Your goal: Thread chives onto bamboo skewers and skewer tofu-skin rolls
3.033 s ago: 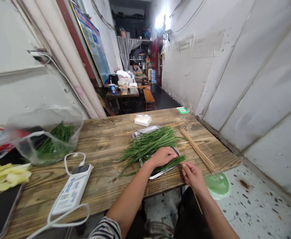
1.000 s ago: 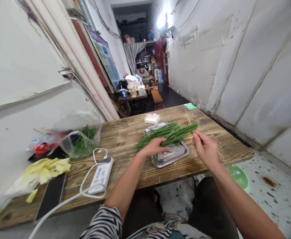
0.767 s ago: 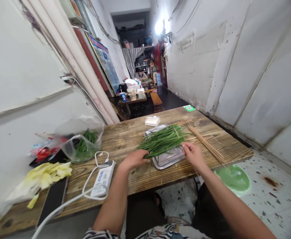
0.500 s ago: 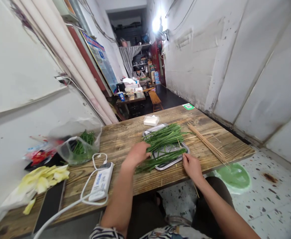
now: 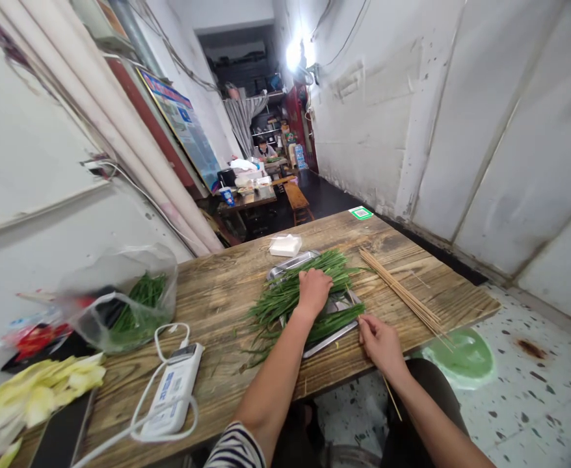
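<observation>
A metal tray (image 5: 331, 342) on the wooden table holds a thick heap of green garlic chives (image 5: 278, 294). My left hand (image 5: 316, 289) reaches over the heap, its fingers curled down onto the chives. In front, a smaller bundle of chives (image 5: 337, 320) lies along the near side of the tray. My right hand (image 5: 380, 338) is at the right end of that bundle, closed in a pinch around a thin bamboo skewer (image 5: 391, 398), whose long end sticks out below the hand past the table edge. The skewer's tip is hard to make out.
Loose bamboo skewers (image 5: 402, 289) lie right of the tray, a white block (image 5: 285, 245) behind it. Left are a power strip (image 5: 172, 390) with cables, a plastic bag of chives (image 5: 139, 305), yellow leaves (image 5: 46, 387) and a phone (image 5: 64, 432). A green basin (image 5: 461, 357) stands on the floor.
My left hand has moved from the left end of the front bundle up and right onto the main heap. My right hand stays at the bundle's end with the skewer. The view has shifted slightly.
</observation>
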`<action>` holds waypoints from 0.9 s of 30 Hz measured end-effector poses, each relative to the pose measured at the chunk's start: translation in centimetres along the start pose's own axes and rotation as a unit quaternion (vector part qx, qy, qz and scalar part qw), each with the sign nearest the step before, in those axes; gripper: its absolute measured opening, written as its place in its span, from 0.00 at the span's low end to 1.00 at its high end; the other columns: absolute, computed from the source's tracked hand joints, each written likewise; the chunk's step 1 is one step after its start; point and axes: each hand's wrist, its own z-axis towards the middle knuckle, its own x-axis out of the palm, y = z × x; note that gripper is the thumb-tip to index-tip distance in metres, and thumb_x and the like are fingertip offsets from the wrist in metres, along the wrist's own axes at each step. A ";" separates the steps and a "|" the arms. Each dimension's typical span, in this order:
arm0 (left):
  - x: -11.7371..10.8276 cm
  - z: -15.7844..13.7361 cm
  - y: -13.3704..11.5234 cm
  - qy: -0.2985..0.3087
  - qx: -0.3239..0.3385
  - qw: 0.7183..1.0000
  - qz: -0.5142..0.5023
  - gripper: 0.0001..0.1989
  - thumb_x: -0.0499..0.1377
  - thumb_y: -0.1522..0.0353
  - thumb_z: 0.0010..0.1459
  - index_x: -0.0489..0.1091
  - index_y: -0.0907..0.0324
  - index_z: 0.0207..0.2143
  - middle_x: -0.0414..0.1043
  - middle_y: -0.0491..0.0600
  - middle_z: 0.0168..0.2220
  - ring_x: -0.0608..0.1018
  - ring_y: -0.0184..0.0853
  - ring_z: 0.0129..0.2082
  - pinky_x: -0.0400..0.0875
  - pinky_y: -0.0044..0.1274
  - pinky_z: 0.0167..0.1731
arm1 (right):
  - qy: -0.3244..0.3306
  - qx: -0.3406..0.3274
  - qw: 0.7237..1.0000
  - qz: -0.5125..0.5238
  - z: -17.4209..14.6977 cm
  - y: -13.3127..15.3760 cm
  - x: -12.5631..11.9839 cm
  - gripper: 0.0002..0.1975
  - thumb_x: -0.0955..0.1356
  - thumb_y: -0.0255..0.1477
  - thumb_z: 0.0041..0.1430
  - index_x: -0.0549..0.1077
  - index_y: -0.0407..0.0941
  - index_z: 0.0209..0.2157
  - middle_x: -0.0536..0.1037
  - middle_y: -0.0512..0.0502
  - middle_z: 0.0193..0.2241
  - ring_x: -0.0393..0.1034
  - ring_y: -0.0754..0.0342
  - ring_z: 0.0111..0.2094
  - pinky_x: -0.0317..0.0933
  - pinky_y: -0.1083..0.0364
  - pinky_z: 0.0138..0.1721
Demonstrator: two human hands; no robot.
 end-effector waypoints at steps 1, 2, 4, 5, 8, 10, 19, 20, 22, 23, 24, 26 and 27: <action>0.2 0.0 0.1 -0.006 -0.006 1.000 0.006 0.09 0.55 0.66 0.60 0.76 0.55 0.34 0.72 0.53 0.36 0.68 0.41 0.43 0.55 0.33 0.42 | -0.002 0.002 1.000 0.002 0.0 0.1 0.0 0.21 0.61 0.45 0.58 0.75 0.42 0.34 0.69 0.50 0.14 0.64 0.53 0.17 0.56 0.57 0.19; 0.5 0.1 0.2 -0.012 -0.012 1.000 0.009 0.09 0.56 0.66 0.59 0.76 0.55 0.36 0.72 0.52 0.36 0.68 0.41 0.43 0.55 0.33 0.42 | -0.001 0.004 1.000 0.005 -0.1 0.1 0.0 0.21 0.61 0.45 0.58 0.74 0.42 0.33 0.69 0.50 0.14 0.64 0.53 0.16 0.56 0.57 0.19; 0.9 0.1 0.3 -0.021 -0.023 0.999 0.010 0.08 0.57 0.65 0.59 0.76 0.54 0.38 0.72 0.52 0.37 0.68 0.41 0.43 0.55 0.33 0.42 | 0.002 0.003 1.000 0.007 -0.1 0.3 0.0 0.21 0.61 0.45 0.58 0.74 0.43 0.32 0.69 0.50 0.14 0.64 0.53 0.17 0.56 0.56 0.19; 1.0 0.1 0.4 -0.024 -0.027 0.999 0.009 0.08 0.57 0.65 0.58 0.75 0.53 0.39 0.71 0.51 0.37 0.68 0.41 0.43 0.56 0.33 0.42 | 0.003 0.000 1.000 0.006 -0.1 0.3 0.0 0.20 0.61 0.45 0.58 0.74 0.43 0.32 0.69 0.50 0.14 0.64 0.53 0.17 0.56 0.56 0.20; 1.4 0.1 0.6 -0.026 -0.040 0.999 0.000 0.09 0.58 0.64 0.58 0.75 0.53 0.39 0.71 0.51 0.38 0.67 0.41 0.43 0.56 0.33 0.41 | 0.003 -0.008 1.000 0.002 -0.1 0.4 -0.1 0.19 0.61 0.44 0.58 0.74 0.44 0.30 0.69 0.51 0.14 0.65 0.52 0.18 0.57 0.56 0.22; 1.5 0.2 0.7 -0.027 -0.047 0.998 -0.014 0.08 0.58 0.64 0.58 0.76 0.54 0.37 0.72 0.51 0.38 0.68 0.40 0.43 0.56 0.33 0.42 | 0.002 -0.010 1.000 0.000 -0.1 0.4 -0.1 0.19 0.61 0.43 0.59 0.74 0.44 0.30 0.69 0.51 0.14 0.65 0.53 0.18 0.58 0.56 0.23; 2.2 0.2 1.0 -0.038 -0.075 0.992 -0.095 0.07 0.58 0.65 0.58 0.75 0.53 0.38 0.72 0.50 0.40 0.69 0.39 0.44 0.57 0.32 0.42 | 0.003 -0.030 0.999 -0.016 -0.1 0.6 -0.2 0.17 0.61 0.40 0.59 0.75 0.45 0.30 0.70 0.52 0.14 0.65 0.53 0.18 0.58 0.56 0.24; 2.3 0.2 1.0 -0.042 -0.068 0.992 -0.098 0.07 0.58 0.65 0.58 0.75 0.53 0.38 0.72 0.50 0.39 0.69 0.39 0.44 0.56 0.32 0.42 | 0.003 -0.032 0.999 -0.019 -0.1 0.6 -0.1 0.17 0.61 0.41 0.59 0.75 0.45 0.29 0.69 0.52 0.14 0.65 0.53 0.18 0.58 0.56 0.24; 2.5 0.1 1.0 -0.052 -0.054 0.992 -0.103 0.07 0.57 0.66 0.58 0.75 0.53 0.36 0.73 0.49 0.38 0.69 0.38 0.43 0.56 0.32 0.43 | 0.003 -0.032 0.999 -0.024 -0.1 0.6 -0.1 0.17 0.61 0.41 0.59 0.75 0.45 0.29 0.69 0.52 0.14 0.65 0.53 0.18 0.59 0.56 0.25; 2.5 0.0 1.0 -0.056 -0.050 0.992 -0.105 0.06 0.57 0.66 0.58 0.75 0.54 0.35 0.73 0.49 0.38 0.69 0.38 0.43 0.55 0.32 0.43 | 0.003 -0.031 0.999 -0.028 -0.1 0.5 -0.1 0.17 0.60 0.41 0.60 0.75 0.45 0.30 0.70 0.52 0.14 0.66 0.53 0.18 0.59 0.56 0.25; 2.4 0.0 1.0 -0.059 -0.047 0.991 -0.106 0.06 0.57 0.66 0.58 0.75 0.54 0.34 0.74 0.48 0.37 0.69 0.38 0.42 0.55 0.32 0.43 | 0.003 -0.031 0.999 -0.032 -0.1 0.4 -0.1 0.18 0.60 0.41 0.60 0.75 0.45 0.31 0.70 0.52 0.14 0.66 0.53 0.18 0.59 0.56 0.25; 2.2 -0.2 0.9 -0.059 -0.044 0.991 -0.109 0.07 0.56 0.67 0.59 0.75 0.55 0.33 0.75 0.48 0.36 0.70 0.37 0.42 0.55 0.32 0.43 | 0.002 -0.032 0.999 -0.043 -0.1 0.2 -0.1 0.18 0.60 0.41 0.60 0.75 0.44 0.32 0.70 0.52 0.14 0.66 0.53 0.19 0.58 0.56 0.25; 2.0 -0.2 0.8 -0.057 -0.043 0.991 -0.113 0.07 0.56 0.67 0.59 0.74 0.55 0.32 0.75 0.48 0.36 0.70 0.37 0.42 0.54 0.32 0.44 | 0.002 -0.032 0.998 -0.048 -0.1 0.1 -0.1 0.18 0.60 0.40 0.60 0.75 0.44 0.32 0.70 0.51 0.15 0.66 0.53 0.19 0.58 0.56 0.25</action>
